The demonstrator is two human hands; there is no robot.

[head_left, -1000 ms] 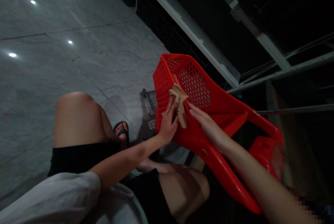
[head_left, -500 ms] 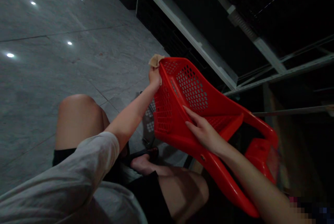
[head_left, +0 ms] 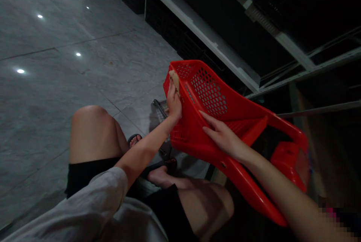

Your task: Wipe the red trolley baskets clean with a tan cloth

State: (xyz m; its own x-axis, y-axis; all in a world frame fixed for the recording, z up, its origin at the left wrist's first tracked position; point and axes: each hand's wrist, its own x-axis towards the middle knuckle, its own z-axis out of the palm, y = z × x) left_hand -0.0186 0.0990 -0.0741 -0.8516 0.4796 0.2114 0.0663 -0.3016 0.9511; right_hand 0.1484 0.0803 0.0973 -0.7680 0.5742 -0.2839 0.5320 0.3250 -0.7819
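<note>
Red plastic shopping cart [head_left: 193,134]: in front of the person and somewhat to their right, standing on the grey tiled floor [head_left: 56,95], beside a pale metal shelving rack [head_left: 194,22]. Long axis runs obliquely, basket end toward upper left of view, handle end toward lower right.

Key relation: the basket end lies under the left hand [head_left: 175,101], which is the nearer hand to that end; the right hand [head_left: 221,134] lies farther back along the same near-side rim, toward the handle. A bare stretch of red rim and side panel separates the two.

Grip, left: has hold of a tan cloth [head_left: 175,79], fingers nearly straight and close together, cloth lying along the fingertips against the basket. Tightness of hold cannot be told.

Grip, right: fingers extended and loosely spread, resting on the rim; no cloth in it. Underside of palm not visible.

Appearance: glossy bright red, dull highlights only, light being low. Far basket wall pierced with a honeycomb of holes; near end panel also latticed, partly covered by the left hand and forearm. A dark metal frame [head_left: 159,108] projects below the basket. Any marks on the plastic are too dim to judge.
</note>
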